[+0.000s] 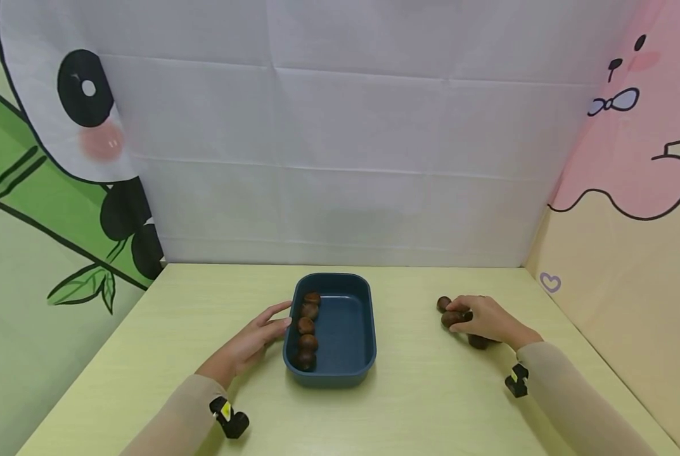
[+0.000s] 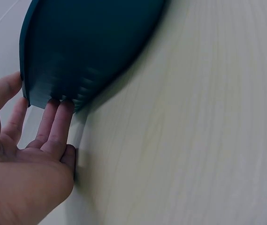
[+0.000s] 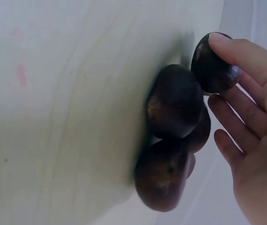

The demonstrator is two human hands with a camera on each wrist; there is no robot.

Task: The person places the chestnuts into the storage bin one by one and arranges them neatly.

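L hand: brace w/ extended fingers against L wall of blue tray; press lightly, prob. enough to stop sliding. In tray: row of 5 chestnuts along L wall. R side of table: pinch chestnut btwn thumb & fingers of R hand; lift w/o knocking adj. loose chestnuts. Brands, labels, text: none legible.
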